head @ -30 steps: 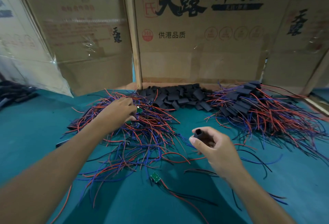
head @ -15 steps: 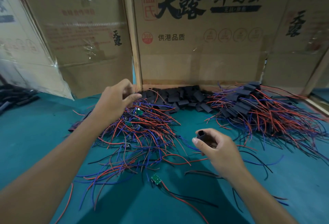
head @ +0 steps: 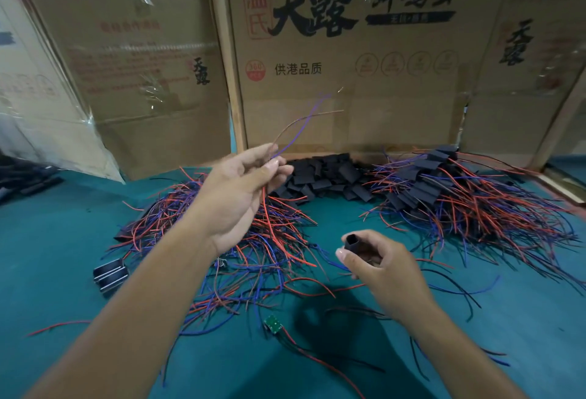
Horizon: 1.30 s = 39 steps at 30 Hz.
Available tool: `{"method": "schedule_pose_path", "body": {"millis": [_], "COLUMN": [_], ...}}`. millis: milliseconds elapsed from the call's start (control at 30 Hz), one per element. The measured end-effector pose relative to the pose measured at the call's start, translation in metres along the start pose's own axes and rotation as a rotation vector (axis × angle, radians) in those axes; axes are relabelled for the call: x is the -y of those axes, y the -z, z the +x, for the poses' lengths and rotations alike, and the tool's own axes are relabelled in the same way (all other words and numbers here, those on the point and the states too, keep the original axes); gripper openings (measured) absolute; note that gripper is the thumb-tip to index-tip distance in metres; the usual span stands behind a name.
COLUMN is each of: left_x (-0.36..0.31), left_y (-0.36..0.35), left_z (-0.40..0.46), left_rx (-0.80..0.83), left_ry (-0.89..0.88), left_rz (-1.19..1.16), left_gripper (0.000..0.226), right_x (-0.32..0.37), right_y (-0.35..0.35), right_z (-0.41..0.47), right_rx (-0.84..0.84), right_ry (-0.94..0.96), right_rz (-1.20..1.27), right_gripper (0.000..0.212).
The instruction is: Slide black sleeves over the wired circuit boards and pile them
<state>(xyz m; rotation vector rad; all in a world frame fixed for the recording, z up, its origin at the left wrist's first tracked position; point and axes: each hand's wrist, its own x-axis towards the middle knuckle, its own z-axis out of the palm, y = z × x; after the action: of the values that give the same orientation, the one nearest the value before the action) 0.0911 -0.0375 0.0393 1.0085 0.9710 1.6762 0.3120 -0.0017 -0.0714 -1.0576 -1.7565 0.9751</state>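
My left hand [head: 241,195] is raised above the left pile of wired boards [head: 228,240] and pinches the wires of one piece; its purple and red wires [head: 301,126] stick up past the fingers, and its board is hidden behind the hand. My right hand [head: 377,265] grips a black sleeve [head: 353,241] with its open end up. Loose black sleeves [head: 326,173] lie heaped at the back. The pile of sleeved boards [head: 444,195] sits at the right. One green board [head: 272,324] with wires lies alone near me.
Cardboard boxes [head: 348,81] wall off the back of the teal table [head: 63,240]. Two black flat pieces [head: 109,275] lie left of the wire pile. Stray wires [head: 459,291] trail across the mat on the right. More dark parts [head: 25,180] sit at the far left.
My left hand rose from the left pile, pulling one wired piece up with it. My right hand kept holding the sleeve almost in place.
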Motion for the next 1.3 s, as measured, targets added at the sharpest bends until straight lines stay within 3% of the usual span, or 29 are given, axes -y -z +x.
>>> {"method": "schedule_pose_path", "body": {"millis": [167, 300, 333, 467, 733, 1033, 1300], "left_x": [0.028, 0.056, 0.059, 0.064, 0.065, 0.069, 0.068], "left_y": [0.012, 0.017, 0.017, 0.018, 0.023, 0.026, 0.027], "left_z": [-0.016, -0.028, -0.03, -0.032, -0.033, -0.033, -0.034], "left_rx": [-0.159, -0.195, -0.198, -0.219, -0.212, -0.141, -0.131], "left_ry": [0.175, 0.209, 0.192, 0.11, 0.101, 0.133, 0.089], "left_rz": [-0.31, -0.462, -0.468, -0.448, -0.464, -0.393, -0.245], "left_gripper": [0.037, 0.011, 0.014, 0.043, 0.042, 0.035, 0.034], "right_x": [0.003, 0.006, 0.006, 0.01, 0.005, 0.01, 0.018], "right_y": [0.005, 0.009, 0.011, 0.018, 0.018, 0.02, 0.027], "right_z": [0.0, -0.001, -0.001, -0.001, 0.001, 0.0, -0.001], "right_rx": [0.004, 0.027, 0.036, 0.074, 0.162, 0.309, 0.417], "right_ry": [-0.018, 0.029, 0.06, 0.205, 0.184, 0.1, 0.112], "right_rz": [-0.023, -0.132, -0.179, -0.393, -0.37, -0.095, -0.129], "right_gripper": [0.017, 0.016, 0.017, 0.022, 0.034, 0.03, 0.04]}}
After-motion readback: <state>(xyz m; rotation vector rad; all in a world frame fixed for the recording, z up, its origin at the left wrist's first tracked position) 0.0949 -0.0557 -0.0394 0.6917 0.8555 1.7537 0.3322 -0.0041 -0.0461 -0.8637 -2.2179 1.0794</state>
